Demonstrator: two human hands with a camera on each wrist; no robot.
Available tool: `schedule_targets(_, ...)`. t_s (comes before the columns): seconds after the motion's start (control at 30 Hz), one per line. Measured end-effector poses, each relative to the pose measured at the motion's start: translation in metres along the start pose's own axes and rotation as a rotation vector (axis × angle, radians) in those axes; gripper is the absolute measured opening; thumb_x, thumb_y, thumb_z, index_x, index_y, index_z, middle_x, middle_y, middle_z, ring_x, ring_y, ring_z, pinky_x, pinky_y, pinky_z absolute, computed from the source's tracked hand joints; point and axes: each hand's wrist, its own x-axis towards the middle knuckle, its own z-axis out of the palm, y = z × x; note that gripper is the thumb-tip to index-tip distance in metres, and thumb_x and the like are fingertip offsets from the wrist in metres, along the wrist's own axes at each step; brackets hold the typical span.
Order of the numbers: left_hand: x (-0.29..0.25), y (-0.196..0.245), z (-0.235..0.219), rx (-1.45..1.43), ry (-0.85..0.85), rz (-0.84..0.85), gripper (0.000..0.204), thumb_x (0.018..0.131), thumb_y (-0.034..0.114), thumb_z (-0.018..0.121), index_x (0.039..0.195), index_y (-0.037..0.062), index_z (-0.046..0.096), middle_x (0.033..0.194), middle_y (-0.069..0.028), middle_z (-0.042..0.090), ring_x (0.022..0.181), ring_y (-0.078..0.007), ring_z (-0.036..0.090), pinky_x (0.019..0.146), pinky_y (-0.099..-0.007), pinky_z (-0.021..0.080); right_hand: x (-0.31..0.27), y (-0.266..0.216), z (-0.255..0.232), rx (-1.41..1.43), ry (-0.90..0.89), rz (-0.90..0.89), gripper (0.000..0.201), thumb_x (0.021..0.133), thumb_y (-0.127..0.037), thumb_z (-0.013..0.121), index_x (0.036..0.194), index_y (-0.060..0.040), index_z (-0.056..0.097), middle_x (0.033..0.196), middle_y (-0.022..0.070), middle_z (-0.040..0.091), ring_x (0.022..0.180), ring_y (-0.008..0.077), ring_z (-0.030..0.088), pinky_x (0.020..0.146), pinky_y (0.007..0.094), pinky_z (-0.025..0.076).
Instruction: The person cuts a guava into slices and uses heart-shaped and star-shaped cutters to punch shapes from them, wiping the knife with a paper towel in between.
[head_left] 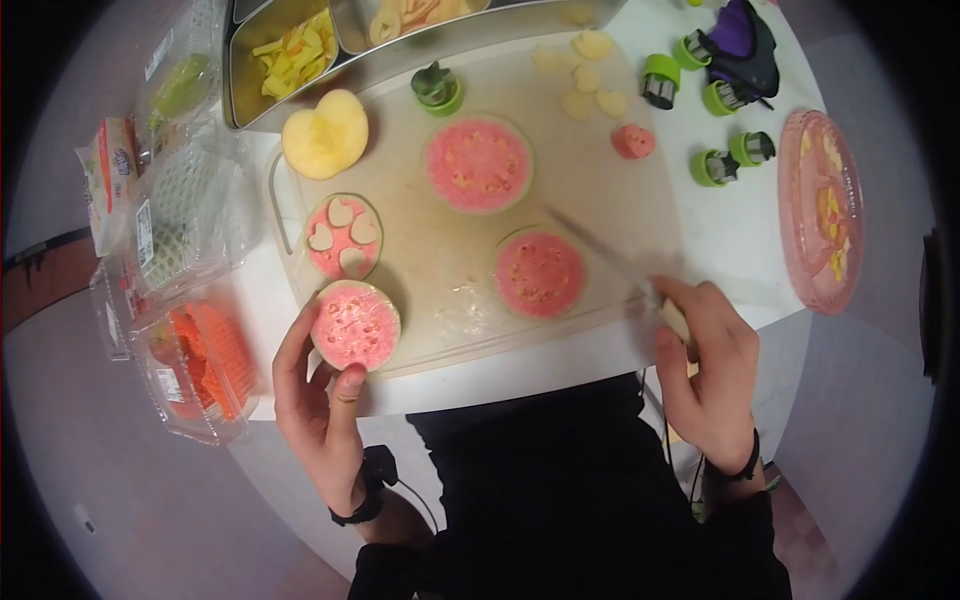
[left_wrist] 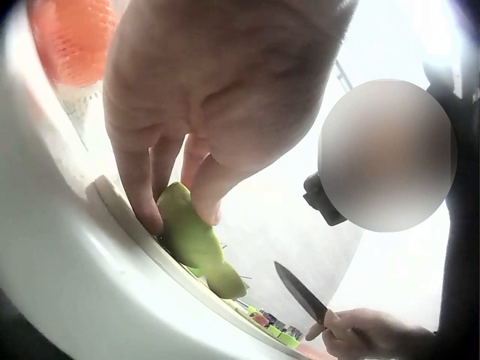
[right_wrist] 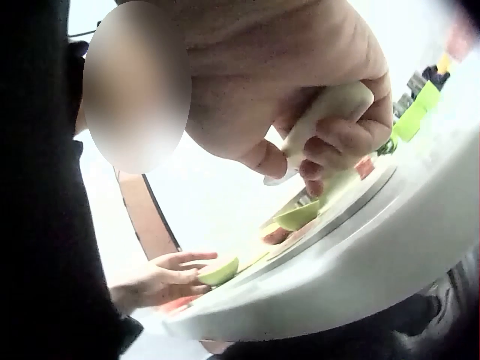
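Note:
My left hand [head_left: 325, 410] holds a pink-fleshed guava half [head_left: 357, 325] at the cutting board's near left corner, thumb on one side and fingers on the other. Its green rind [left_wrist: 187, 232] shows in the left wrist view. My right hand [head_left: 708, 365] grips a knife [head_left: 600, 247] by its pale handle [right_wrist: 326, 120], the blade pointing left over the board [head_left: 420, 270]. Beside the blade lies a pink guava piece [head_left: 540, 273], with a larger cut guava [head_left: 478, 164] farther back. A guava slice [head_left: 318, 240] with heart-shaped pale pieces on it sits just beyond my left hand.
A pale yellow fruit half [head_left: 325, 135], a green-rimmed cutter [head_left: 437, 90] and thin pale cutouts [head_left: 590, 78] are at the board's back. More cutters [head_left: 715, 168] stand right, near a pink lidded tray [head_left: 820, 210]. Clear plastic boxes [head_left: 190, 215] line the left; a metal container [head_left: 345, 60] stands behind.

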Motion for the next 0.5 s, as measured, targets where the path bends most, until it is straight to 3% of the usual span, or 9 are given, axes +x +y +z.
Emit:
schedule_targets(0.1,-0.002,-0.001,0.003,0.025,0.031,-0.002,0.058,0.103,0.017,0.075,0.153,-0.0023,0.053,0.157,-0.0194,0.056,0.140,-0.0302,0.058,0.111,-0.0446,0.053,0.003,0.007,-0.001,-0.266,0.075,0.017,0.041,0.090,0.001,0.066,0.130,-0.0007,0.067,0.093,0.0173,0.060,0.079,0.0371,0.063,0.068,0.0457,0.052)
schedule_targets(0.2,0.000,-0.001,0.005,0.095,0.034,0.039,0.056,0.104,0.020,0.073,0.153,-0.0004,0.055,0.158,-0.0188,0.056,0.140,-0.0299,0.058,0.111,-0.0436,0.050,0.007,0.013,0.010,-0.352,0.108,-0.040,0.042,0.092,-0.002,0.069,0.134,-0.0021,0.065,0.095,0.0162,0.058,0.082,0.0370,0.062,0.069,0.0466,0.052)
schedule_targets(0.33,0.000,0.000,0.008,0.238,0.077,0.121,0.054,0.103,0.021,0.072,0.151,0.0023,0.058,0.157,-0.0189,0.058,0.141,-0.0307,0.058,0.109,-0.0429,0.049,0.016,0.020,0.022,-0.367,0.232,-0.144,0.039,0.093,-0.005,0.075,0.131,-0.0025,0.066,0.101,0.0140,0.060,0.086,0.0352,0.062,0.070,0.0460,0.052)
schedule_targets(0.5,-0.001,0.002,0.011,0.287,0.096,0.153,0.054,0.100,0.022,0.074,0.149,0.0037,0.061,0.156,-0.0197,0.058,0.141,-0.0322,0.058,0.107,-0.0429,0.050,0.026,0.020,0.020,-0.427,0.256,-0.222,0.035,0.092,-0.005,0.076,0.125,-0.0028,0.069,0.110,0.0124,0.062,0.089,0.0339,0.062,0.071,0.0450,0.051)
